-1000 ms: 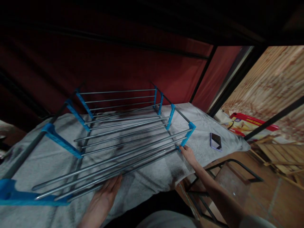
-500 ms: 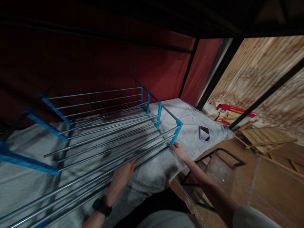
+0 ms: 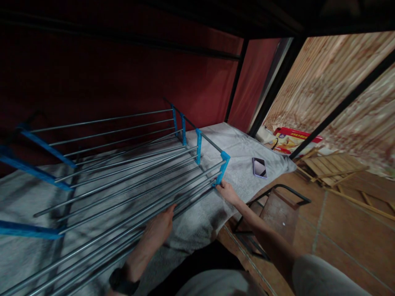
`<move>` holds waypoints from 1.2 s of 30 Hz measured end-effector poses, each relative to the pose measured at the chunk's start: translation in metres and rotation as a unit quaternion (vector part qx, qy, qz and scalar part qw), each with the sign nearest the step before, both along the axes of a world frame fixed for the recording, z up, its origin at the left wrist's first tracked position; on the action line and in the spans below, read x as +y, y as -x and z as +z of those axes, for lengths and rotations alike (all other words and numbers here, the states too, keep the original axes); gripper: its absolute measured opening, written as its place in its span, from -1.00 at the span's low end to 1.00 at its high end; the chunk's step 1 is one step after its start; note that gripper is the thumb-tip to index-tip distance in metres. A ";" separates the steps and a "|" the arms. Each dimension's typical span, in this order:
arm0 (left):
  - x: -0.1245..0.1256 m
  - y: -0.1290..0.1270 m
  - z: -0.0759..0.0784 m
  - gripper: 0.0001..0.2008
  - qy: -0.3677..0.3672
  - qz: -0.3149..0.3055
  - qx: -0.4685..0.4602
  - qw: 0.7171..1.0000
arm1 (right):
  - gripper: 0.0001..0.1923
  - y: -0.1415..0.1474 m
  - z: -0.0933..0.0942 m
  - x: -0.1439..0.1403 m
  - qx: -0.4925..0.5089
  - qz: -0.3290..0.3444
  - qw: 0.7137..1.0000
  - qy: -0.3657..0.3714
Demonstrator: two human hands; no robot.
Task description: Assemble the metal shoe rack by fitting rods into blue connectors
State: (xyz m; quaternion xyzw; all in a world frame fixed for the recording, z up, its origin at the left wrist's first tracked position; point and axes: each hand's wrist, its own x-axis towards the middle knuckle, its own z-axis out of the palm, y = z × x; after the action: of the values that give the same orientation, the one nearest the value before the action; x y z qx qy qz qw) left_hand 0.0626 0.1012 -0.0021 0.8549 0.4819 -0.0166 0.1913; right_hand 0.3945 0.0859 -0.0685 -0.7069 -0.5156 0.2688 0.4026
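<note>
Since the earlier frame, the left hand (image 3: 161,225) has been slid along the rods (image 3: 123,222), now curled loosely around them; the right hand (image 3: 226,192) pinches the rack's blue bracket (image 3: 222,167), steadying it on the towel (image 3: 243,148).

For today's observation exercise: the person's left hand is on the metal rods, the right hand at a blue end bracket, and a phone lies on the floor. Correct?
Not quite: the head view shows the phone lying on the grey cloth, not the floor. The left hand on the rods and right hand at the bracket are right.

No legible text found. The red and yellow box (image 3: 293,139) on the floor carries printed lettering along its red edge, too blurred to read. The phone (image 3: 259,167) screen is dark; no markings discernible.
</note>
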 end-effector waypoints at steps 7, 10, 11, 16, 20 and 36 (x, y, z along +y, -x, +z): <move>0.005 -0.086 0.011 -0.55 -0.008 -0.034 -0.021 0.999 | -0.75 -0.004 -0.002 0.001 0.040 0.033 0.998 -0.027; 0.013 -0.132 0.011 -0.56 -0.027 -0.065 -0.066 0.995 | -0.73 -0.006 -0.004 0.002 0.032 0.042 0.998 -0.027; 0.016 -0.146 0.010 -0.57 -0.029 -0.074 -0.089 0.993 | -0.73 -0.006 -0.004 0.002 0.021 0.042 0.999 -0.022; 0.035 -0.184 0.003 -0.64 -0.015 -0.081 -0.162 0.983 | -0.81 -0.008 0.000 0.004 -0.062 0.039 0.997 0.014; 0.044 -0.187 -0.001 -0.65 0.009 -0.061 -0.228 0.972 | -0.82 -0.007 -0.001 0.003 -0.081 0.050 0.995 0.033; 0.047 -0.197 -0.010 -0.67 -0.050 -0.038 -0.132 0.989 | -0.91 -0.007 -0.004 0.003 -0.087 0.058 0.994 0.028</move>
State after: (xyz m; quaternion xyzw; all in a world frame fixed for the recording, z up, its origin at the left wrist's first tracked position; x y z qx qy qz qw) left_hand 0.2601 0.1479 -0.0122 0.8758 0.4197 0.1129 0.2097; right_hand 0.4020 0.0887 -0.0722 -0.7074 -0.5811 0.2443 0.3197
